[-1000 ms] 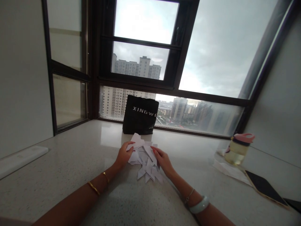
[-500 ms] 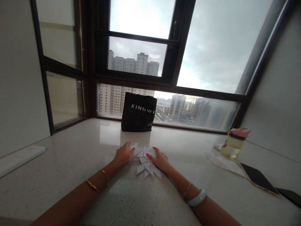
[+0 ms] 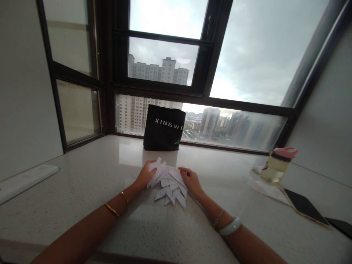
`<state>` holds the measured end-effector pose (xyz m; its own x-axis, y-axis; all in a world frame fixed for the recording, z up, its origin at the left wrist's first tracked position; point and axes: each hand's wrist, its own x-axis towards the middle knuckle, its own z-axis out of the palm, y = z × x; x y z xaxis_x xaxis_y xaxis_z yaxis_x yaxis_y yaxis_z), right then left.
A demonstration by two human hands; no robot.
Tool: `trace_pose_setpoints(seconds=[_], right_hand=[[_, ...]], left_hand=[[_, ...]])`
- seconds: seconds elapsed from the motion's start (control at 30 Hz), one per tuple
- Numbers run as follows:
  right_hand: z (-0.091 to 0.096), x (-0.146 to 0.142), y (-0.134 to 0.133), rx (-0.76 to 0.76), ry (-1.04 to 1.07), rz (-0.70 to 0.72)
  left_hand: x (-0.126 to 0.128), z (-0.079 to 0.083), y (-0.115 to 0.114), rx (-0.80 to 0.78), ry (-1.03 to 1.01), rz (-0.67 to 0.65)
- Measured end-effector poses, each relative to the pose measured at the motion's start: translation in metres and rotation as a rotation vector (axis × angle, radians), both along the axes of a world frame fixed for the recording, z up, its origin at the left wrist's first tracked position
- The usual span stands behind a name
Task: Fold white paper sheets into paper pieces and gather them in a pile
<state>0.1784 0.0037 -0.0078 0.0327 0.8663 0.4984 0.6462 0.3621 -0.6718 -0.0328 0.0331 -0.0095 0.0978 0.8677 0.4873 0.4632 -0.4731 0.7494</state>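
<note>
A cluster of folded white paper pieces [image 3: 171, 187] with pointed ends lies on the speckled pale counter [image 3: 148, 231]. My left hand [image 3: 145, 174] is closed on the left part of the cluster, its thumb over the paper and its fingers behind. At the right edge of the cluster, my right hand [image 3: 190, 179] has its thumb and index finger drawn together by the paper. Whether those fingertips grip a piece I cannot make out. How the pieces are joined does not show clearly.
A black bag [image 3: 164, 128] with white lettering stands by the window. To the right are a bottle with a pink lid [image 3: 279, 165], a white tissue [image 3: 268, 190] and a dark flat tablet-like item [image 3: 305, 207]. A white power strip [image 3: 30, 179] lies at the left.
My left hand has lifted and tilted the left part of the paper cluster. My right hand has drawn back from on top of the paper to its right edge. The view has shifted slightly.
</note>
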Motion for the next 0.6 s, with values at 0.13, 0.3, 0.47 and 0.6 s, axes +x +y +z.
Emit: trace_pose_setpoints(seconds=[0.13, 0.3, 0.47, 0.6], right_hand=[[-0.002, -0.003, 0.000, -0.016, -0.014, 0.008], [-0.004, -0.004, -0.004, -0.072, -0.086, -0.033], [-0.006, -0.005, -0.009, -0.151, -0.164, 0.030], [-0.004, -0.008, -0.013, -0.160, -0.211, 0.092]], left_hand=[[-0.004, -0.003, 0.008, -0.012, 0.009, 0.053], [-0.005, 0.000, 0.007, 0.056, 0.111, 0.074], [-0.005, -0.005, 0.000, 0.074, 0.250, 0.031], [-0.004, -0.008, -0.003, 0.125, 0.318, -0.028]])
